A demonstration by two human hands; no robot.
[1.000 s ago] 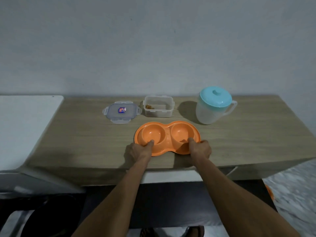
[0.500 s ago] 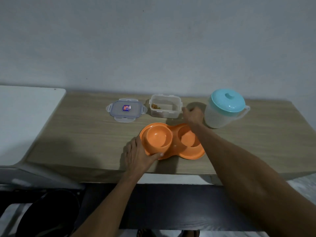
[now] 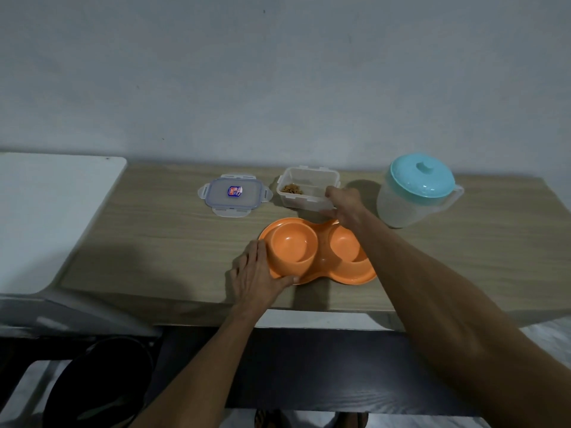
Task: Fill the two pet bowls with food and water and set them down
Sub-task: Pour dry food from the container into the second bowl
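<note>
the orange double pet bowl (image 3: 318, 253), a smooth moulded plastic dish with two round empty wells, sits near the front edge of the wood-grain counter (image 3: 154, 242), with the left hand (image 3: 258, 278) laid flat and spread against its left rim. the right hand (image 3: 343, 203) closes on the right end of the clear, lidless food container (image 3: 306, 188), kibble heaped at its left end. grip both side walls firmly and tilt slowly over one well; its flat snap-lock lid (image 3: 234, 194) and the teal-lidded translucent water jug (image 3: 414, 191) stand alongside.

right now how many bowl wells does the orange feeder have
2: the left well sits beside the left hand; the right well is partly covered by the right forearm. Both look empty.
</note>
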